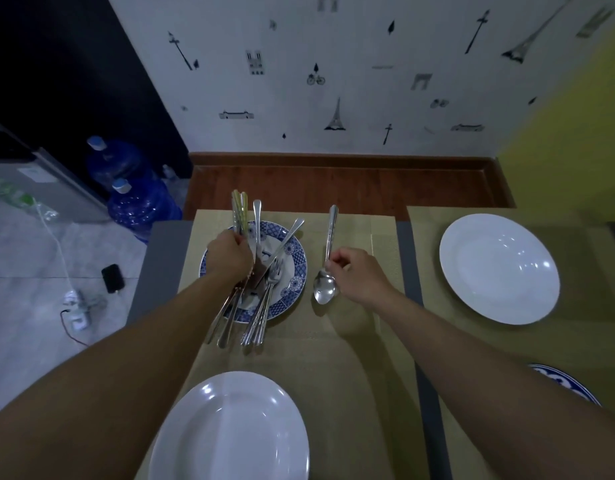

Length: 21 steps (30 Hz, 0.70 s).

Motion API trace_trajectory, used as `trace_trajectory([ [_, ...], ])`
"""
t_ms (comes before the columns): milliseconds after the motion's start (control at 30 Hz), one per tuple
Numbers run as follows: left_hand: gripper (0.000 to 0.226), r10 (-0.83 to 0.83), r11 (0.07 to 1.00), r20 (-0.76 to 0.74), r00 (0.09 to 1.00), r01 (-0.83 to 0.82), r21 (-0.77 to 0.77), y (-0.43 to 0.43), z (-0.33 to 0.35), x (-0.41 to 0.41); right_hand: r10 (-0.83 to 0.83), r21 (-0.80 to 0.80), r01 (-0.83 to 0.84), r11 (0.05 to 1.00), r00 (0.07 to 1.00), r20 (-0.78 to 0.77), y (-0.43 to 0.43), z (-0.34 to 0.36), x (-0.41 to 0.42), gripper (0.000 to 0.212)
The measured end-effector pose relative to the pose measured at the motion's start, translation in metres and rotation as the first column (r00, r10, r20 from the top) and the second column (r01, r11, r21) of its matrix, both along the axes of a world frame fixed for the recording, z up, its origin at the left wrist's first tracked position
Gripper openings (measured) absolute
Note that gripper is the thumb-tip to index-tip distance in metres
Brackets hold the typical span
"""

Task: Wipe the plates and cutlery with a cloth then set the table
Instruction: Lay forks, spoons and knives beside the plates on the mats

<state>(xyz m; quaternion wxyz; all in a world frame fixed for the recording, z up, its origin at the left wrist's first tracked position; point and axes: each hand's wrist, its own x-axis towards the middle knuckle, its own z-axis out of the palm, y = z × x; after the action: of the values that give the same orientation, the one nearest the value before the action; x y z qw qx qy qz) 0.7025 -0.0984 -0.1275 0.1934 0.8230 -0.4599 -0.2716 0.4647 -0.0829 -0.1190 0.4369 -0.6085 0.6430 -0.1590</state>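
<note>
A blue-patterned plate (297, 268) lies on the far part of a tan placemat (354, 348), heaped with forks and spoons (264, 306). Over that plate my left hand (229, 254) is closed around a bundle of cutlery handles and chopsticks (239, 211). My right hand (358, 275) pinches the neck of a silver spoon (325, 287) that lies on the mat just right of the plate, bowl towards me. A white plate (229, 431) sits near me on the same mat. Another white plate (500, 268) rests on the right placemat. No cloth is visible.
A second blue-patterned plate (569, 382) peeks out beside my right forearm. The table stands against a decorated wall with a wooden ledge (333, 181). On the floor to the left are blue water jugs (139, 209), a phone (112, 278) and a power strip (78, 306).
</note>
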Motion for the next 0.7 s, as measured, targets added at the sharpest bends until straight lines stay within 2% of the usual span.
trace_trajectory([
  [233, 0.011, -0.049, 0.987, -0.098, 0.994, 0.033, -0.158, 0.011, 0.017, -0.001, -0.01, -0.023, 0.01, 1.0, 1.0, 0.0, 0.006, 0.007, -0.014, 0.015],
  [400, 0.013, -0.135, 0.976, -0.203, 0.97, 0.095, -0.195, 0.024, 0.029, -0.028, 0.001, -0.006, -0.001, 1.0, 1.0, -0.024, 0.014, 0.006, -0.03, 0.017],
  [500, 0.012, -0.215, 0.969, -0.281, 0.935, 0.17, -0.177, 0.032, 0.029, -0.056, -0.009, 0.0, 0.009, 1.0, 0.999, -0.052, 0.02, 0.003, -0.043, 0.017],
  [700, 0.012, -0.341, 0.94, -0.258, 0.904, 0.325, -0.105, 0.038, 0.002, -0.106, -0.039, 0.06, 0.043, 0.997, 0.997, -0.061, 0.029, -0.011, -0.072, 0.018],
])
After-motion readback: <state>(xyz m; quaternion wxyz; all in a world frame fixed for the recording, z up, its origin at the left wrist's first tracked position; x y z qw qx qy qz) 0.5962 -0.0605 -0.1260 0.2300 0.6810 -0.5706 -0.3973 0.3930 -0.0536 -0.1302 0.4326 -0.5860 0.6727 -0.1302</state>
